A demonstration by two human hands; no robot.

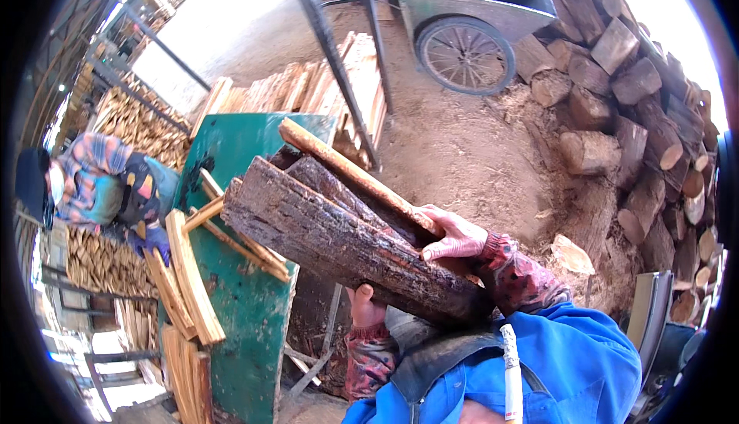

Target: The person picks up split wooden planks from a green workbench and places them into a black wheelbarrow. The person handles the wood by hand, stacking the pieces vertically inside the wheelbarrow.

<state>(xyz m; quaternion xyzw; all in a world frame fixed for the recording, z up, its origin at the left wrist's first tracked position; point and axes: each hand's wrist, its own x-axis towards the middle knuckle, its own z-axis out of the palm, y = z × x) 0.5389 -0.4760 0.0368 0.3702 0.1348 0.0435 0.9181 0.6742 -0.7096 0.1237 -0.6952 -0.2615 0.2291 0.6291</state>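
Observation:
Both my hands carry a stack of long bark-covered wood slabs (339, 232) in front of my chest. Dark rough bark faces up on the largest slab, and a narrower, lighter strip (339, 158) lies along its far side. My left hand (366, 307) grips the near edge from below, thumb up against the bark; its other fingers are hidden. On the opposite side, my right hand (454, 235) is wrapped over the slabs close to their right end. The far left end of the stack reaches over a green table (246, 332).
Sawn wood strips (198, 285) lie on the green table. A person (115, 178) at its left side has a gloved hand on one. A two-wheeled cart (469, 16) stands ahead, piled logs (589, 151) rise at right, and metal posts (331, 55) stand beyond the table.

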